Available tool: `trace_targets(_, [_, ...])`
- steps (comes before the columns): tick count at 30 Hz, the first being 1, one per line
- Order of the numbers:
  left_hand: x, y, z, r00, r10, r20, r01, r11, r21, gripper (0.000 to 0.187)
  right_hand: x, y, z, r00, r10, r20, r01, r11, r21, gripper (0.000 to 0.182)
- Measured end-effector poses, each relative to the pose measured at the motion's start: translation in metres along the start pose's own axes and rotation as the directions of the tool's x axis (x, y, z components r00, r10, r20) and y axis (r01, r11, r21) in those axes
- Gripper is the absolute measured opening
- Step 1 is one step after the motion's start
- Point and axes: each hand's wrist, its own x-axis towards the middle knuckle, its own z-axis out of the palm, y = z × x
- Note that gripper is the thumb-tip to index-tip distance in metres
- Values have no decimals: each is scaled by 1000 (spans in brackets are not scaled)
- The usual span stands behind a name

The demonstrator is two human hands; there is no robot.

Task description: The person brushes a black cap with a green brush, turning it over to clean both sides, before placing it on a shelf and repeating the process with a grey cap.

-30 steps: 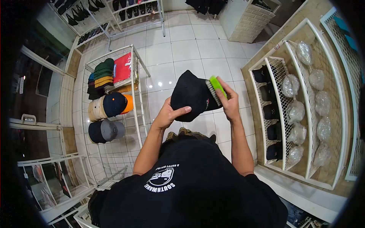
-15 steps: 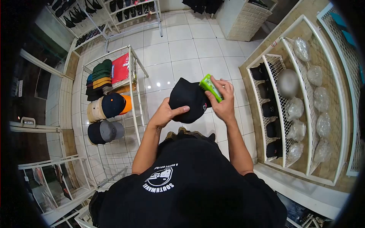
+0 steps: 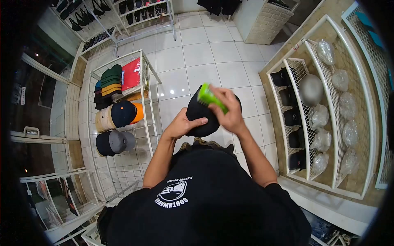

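Note:
A black cap (image 3: 202, 123) is held in front of my body, above the tiled floor. My left hand (image 3: 180, 124) grips its left side, with the thumb lying across the fabric. In my right hand (image 3: 230, 111) is a bright green brush-like object (image 3: 211, 98), slightly blurred, against or just over the cap's upper part. That hand hides part of the cap's right side.
On the left, a white wire rack (image 3: 150, 119) holds stacked caps (image 3: 117, 141) and a red packet (image 3: 131, 74). At right, wall shelves (image 3: 328, 102) carry black caps and plastic-wrapped items. A brick-patterned counter (image 3: 266, 22) stands at the back.
My right hand has moved left with the green object, from the cap's right edge to over its upper part. The cap has turned and shifted slightly right.

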Motion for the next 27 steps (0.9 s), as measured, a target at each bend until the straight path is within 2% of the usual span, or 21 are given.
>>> trace_targets(1, [0, 7, 4, 1000, 11, 23, -11, 1000, 6, 34, 5, 14, 6, 988, 123, -90, -123, 992, 8, 53])
trace_targets(2, [0, 3, 6, 1000, 12, 24, -12, 1000, 4, 34, 6, 24, 8, 971, 219, -95, -211, 973, 88, 55])
trace_targets(4, [10, -8, 2, 999, 45, 3, -45, 999, 20, 34, 6, 8, 12, 998, 18, -59, -23, 996, -82, 57])
trace_targets(5, [13, -17, -5, 994, 104, 12, -105, 994, 22, 34, 5, -5, 11, 990, -132, 52, 137, 986, -98, 55])
trace_targets(6, [7, -8, 6, 974, 213, -79, -207, 975, 76, 32, 6, -16, 10, 982, -147, 120, 159, 983, -95, 53])
trace_targets(8, [6, -6, -2, 998, 30, 48, -33, 998, 44, 31, 8, 6, 10, 999, 49, 21, -49, 999, 4, 53])
trace_targets(10, [5, -8, 5, 998, 48, 35, -49, 998, 31, 31, 16, 22, 7, 981, 186, -61, -184, 983, 27, 54])
trace_targets(12, [9, -6, 2, 997, 81, 18, -82, 996, 31, 31, 6, 9, 8, 999, 51, -8, -51, 996, -78, 54])
trace_targets(13, [9, -9, 0, 996, 88, 2, -88, 996, 0, 32, 3, -1, 7, 995, -73, 61, 78, 995, -70, 54])
trace_targets(14, [6, -12, -2, 996, 88, -12, -89, 996, -33, 33, 2, -12, 6, 992, -102, 78, 107, 992, -70, 54])
trace_targets(16, [1, -4, -3, 1000, -1, -9, 1, 999, -35, 36, 1, 16, 3, 999, 31, -42, -32, 999, -31, 54])
trace_targets(17, [2, -5, -1, 999, 32, -18, -33, 998, -48, 38, 0, 33, 1, 980, 156, -121, -163, 985, -49, 54])
trace_targets(18, [3, -4, -1, 997, 69, -30, -71, 996, -59, 39, -2, 37, -1, 977, 165, -137, -176, 982, -75, 55])
trace_targets(20, [9, -4, 0, 991, 113, -77, -120, 988, -95, 36, -14, 16, 9, 987, 92, -132, -95, 995, -15, 57])
trace_targets(21, [7, -3, 1, 983, 135, -126, -152, 979, -136, 32, -19, 4, 7, 998, 48, -46, -49, 999, -21, 58])
trace_targets(22, [3, 1, -2, 986, 134, -100, -148, 978, -149, 34, -21, 0, 7, 1000, -5, -30, 6, 1000, 13, 57])
trace_targets(24, [1, 7, -1, 989, 124, -82, -136, 978, -158, 35, -18, 15, 7, 977, 153, -148, -136, 983, 120, 56])
trace_targets(25, [1, 1, -1, 989, 121, -81, -132, 978, -160, 35, -15, 20, 7, 952, 214, -221, -202, 977, 74, 56])
trace_targets(26, [5, -7, -1, 985, 142, -94, -154, 978, -137, 35, -21, 17, 11, 953, 209, -221, -198, 978, 73, 56])
trace_targets(27, [11, -3, -1, 979, 172, -108, -184, 977, -110, 35, -26, 11, 15, 970, 129, -205, -119, 991, 61, 56])
